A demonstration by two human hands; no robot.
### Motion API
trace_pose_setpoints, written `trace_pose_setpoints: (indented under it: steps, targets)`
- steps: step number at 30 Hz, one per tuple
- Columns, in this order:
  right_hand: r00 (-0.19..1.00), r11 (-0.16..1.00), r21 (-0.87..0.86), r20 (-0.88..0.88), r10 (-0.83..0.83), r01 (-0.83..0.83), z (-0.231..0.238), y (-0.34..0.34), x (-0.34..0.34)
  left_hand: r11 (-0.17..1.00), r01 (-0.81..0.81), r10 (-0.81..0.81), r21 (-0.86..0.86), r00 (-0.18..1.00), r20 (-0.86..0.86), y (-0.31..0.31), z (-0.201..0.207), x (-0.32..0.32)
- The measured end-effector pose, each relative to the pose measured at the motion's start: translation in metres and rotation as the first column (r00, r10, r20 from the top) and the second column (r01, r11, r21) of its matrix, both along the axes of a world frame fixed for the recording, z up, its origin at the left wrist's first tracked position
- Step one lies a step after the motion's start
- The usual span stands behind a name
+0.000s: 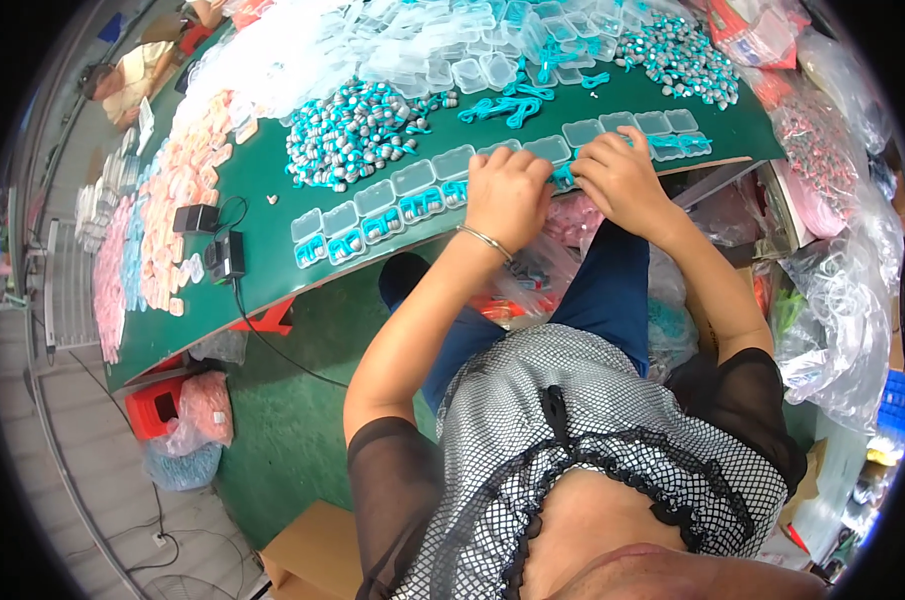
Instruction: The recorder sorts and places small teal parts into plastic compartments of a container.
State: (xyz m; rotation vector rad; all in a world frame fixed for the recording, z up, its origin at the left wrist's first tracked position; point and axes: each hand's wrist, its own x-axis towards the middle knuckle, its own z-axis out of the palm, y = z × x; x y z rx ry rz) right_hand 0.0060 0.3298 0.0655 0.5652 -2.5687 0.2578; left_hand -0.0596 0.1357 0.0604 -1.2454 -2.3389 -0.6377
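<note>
Near the middle of the frame, the left hand [509, 195] has its fingers curled close together over a row of open cases [413, 178]; the right hand [622, 185] bends its thumb and fingertips in toward teal cord [563, 179] between the two. Whether either hand pinches it, I cannot tell. The step in hand appears to be settling corded plugs [381, 225] into a mid-row case: those toward the left hold theirs tucked in. The next move probably calls for tucking the cord inside the rim. Farther up the frame lie a left pile [352, 135] and a right pile [680, 60] of plugs.
</note>
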Motion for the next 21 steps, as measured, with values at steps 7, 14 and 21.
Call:
trace_pose_setpoints:
  steps: [7,14,21]
  targets:
    - [1.000,0.991,-0.134,0.001,0.007,-0.007,0.005,0.005,0.003,0.951,-0.305,0.307,-0.046,0.949,0.074,-0.045,0.022,-0.084]
    - [0.998,0.980,-0.191,-0.007,-0.057,0.054,0.004,0.032,0.007,0.731,-0.457,0.436,-0.507,0.884,-0.170,-0.044,0.005,-0.123]
    - [0.952,0.837,-0.461,0.072,-0.298,0.297,-0.005,0.135,-0.037,0.964,-0.257,0.264,-0.063,0.951,0.160,-0.046,0.007,-0.120]
